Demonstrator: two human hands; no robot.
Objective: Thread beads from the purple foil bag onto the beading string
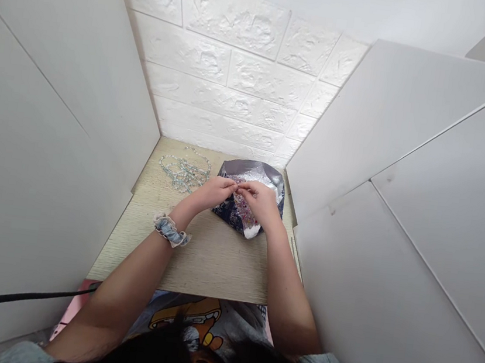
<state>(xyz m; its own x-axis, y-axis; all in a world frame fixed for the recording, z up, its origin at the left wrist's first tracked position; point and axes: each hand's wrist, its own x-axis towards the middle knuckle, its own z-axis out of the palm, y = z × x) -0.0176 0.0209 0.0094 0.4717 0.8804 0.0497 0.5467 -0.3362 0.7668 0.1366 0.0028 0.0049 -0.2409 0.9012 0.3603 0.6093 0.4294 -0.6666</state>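
My left hand (pixel 217 193) and my right hand (pixel 262 201) meet fingertip to fingertip, both closed in a pinch. Whatever sits between the fingers is too small to make out. Directly beneath them lies an opened bag (pixel 276 177), dark and patterned outside, with a shiny silvery inner side. Pink and multicoloured small beads (pixel 244 210) show on it between my hands, partly covered by the right one. To the left, a tangled heap of strung beads (pixel 185 171) in pale green and clear tones rests on the desk.
The light wooden desk (pixel 214 269) is closed in by a white panel on the left (pixel 125 90), another on the right (pixel 363 137), and a white brick-patterned wall (pixel 246 76) behind. A blue scrunchie (pixel 170 230) circles my left wrist. A black cable (pixel 16 298) runs in at lower left.
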